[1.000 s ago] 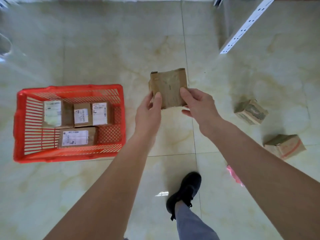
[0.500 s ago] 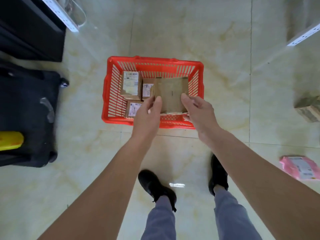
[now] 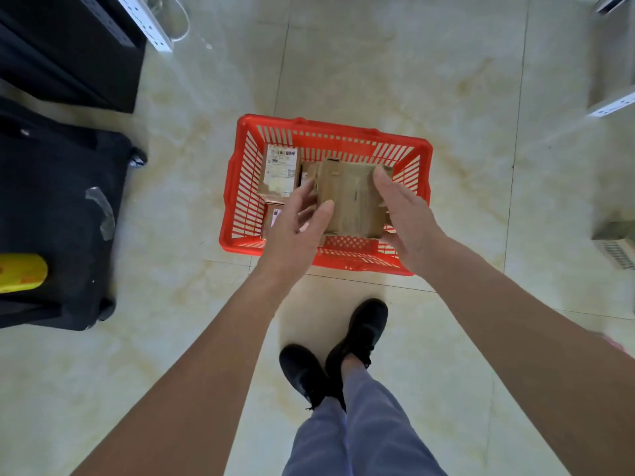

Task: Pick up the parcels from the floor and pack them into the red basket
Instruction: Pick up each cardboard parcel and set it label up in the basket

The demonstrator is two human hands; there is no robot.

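Observation:
A red plastic basket (image 3: 330, 132) stands on the tiled floor in front of my feet. I hold a plain brown cardboard parcel (image 3: 350, 197) over the basket's right half, low between its walls. My left hand (image 3: 299, 225) grips its left edge, thumb on top and fingers beneath. My right hand (image 3: 405, 214) grips the right edge the same way. A labelled parcel (image 3: 280, 173) lies at the basket's back left. Another labelled parcel (image 3: 275, 216) in front of it is partly hidden by my left hand.
A black wheeled suitcase (image 3: 51, 218) with a yellow object (image 3: 20, 273) on it stands left of the basket. A black cabinet (image 3: 68, 46) and a white perforated rail (image 3: 144, 22) are behind it. One more parcel (image 3: 615, 242) lies at the right edge.
I turned from the loose parcels on the right to face the basket. Both hands carried the brown parcel over the basket and lowered it between the walls.

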